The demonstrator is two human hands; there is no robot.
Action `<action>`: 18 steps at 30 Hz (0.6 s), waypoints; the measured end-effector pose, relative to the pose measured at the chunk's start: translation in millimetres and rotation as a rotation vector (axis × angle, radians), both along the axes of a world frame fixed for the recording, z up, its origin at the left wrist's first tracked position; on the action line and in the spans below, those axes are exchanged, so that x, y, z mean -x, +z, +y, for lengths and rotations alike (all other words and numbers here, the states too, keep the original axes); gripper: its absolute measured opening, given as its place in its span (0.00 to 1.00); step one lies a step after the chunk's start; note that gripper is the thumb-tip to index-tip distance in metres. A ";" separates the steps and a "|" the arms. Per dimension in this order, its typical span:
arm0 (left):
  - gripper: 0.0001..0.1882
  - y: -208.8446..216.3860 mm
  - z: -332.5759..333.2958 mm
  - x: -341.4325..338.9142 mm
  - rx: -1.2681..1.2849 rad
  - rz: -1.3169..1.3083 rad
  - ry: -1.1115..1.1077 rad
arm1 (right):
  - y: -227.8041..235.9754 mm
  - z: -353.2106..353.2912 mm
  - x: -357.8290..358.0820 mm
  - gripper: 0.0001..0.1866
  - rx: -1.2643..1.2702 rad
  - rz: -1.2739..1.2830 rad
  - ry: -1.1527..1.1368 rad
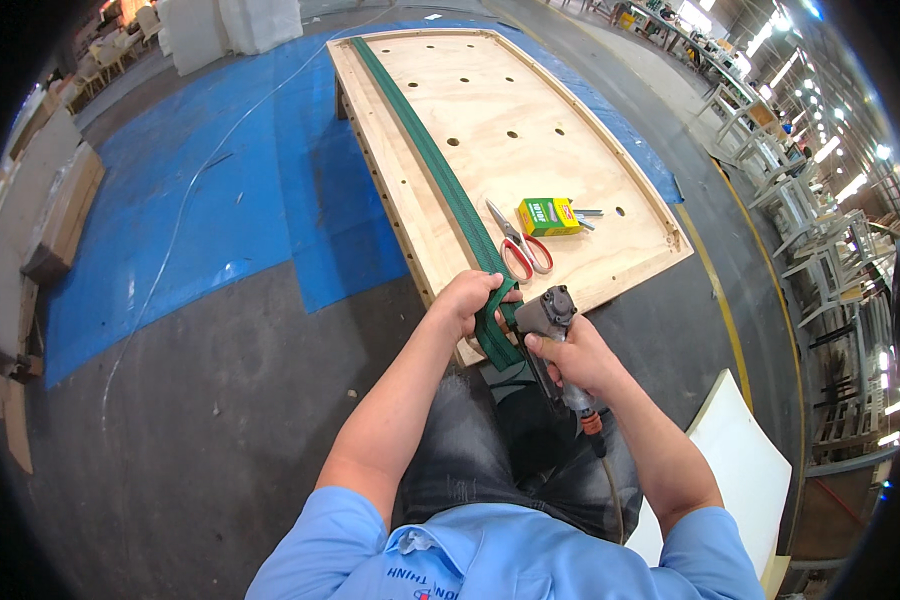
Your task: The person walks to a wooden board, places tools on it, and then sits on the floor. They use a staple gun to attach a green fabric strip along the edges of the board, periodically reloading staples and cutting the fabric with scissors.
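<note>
A long green webbing strap (417, 130) runs along the left side of a pale wooden panel (560, 100) with several round holes. At the panel's near corner my left hand (473, 303) is closed on the strap, which folds over there and hangs past the edge. My right hand (577, 357) grips a grey pneumatic staple gun (547, 313) by its handle, its nose beside the folded strap. Whether the nose touches the panel is hidden. Just beyond my hands lie red-handled scissors (525, 250) and a green and yellow box (550, 216) with staple strips (586, 213) sticking out.
From the gun's orange fitting (592, 424) an air hose (615, 485) drops beside my leg. Blue sheeting (220, 200) covers floor to the left and under the panel. A white board (735, 455) lies at right; chair frames (810, 240) stand farther right, cartons (65, 215) far left.
</note>
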State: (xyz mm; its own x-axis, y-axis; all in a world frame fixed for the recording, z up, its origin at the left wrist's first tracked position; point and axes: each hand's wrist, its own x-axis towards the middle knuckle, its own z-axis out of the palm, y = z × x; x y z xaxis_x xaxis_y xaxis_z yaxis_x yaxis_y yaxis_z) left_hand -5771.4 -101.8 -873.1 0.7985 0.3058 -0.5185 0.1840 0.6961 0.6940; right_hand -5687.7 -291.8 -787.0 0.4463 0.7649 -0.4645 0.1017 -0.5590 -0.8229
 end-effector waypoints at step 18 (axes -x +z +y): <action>0.14 -4.3 -85.6 7.0 -1.492 0.248 0.179 | -21.9 -48.4 -169.9 0.21 -0.328 0.309 -0.586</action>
State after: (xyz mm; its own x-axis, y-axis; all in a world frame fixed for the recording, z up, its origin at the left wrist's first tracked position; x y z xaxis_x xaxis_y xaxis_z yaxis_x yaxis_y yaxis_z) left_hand -5778.4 -187.4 -877.4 0.6372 0.7354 0.2305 0.3901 -0.5657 0.7265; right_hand -5517.8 -340.2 -808.9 0.7097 0.5629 -0.4236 -0.4016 -0.1707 -0.8998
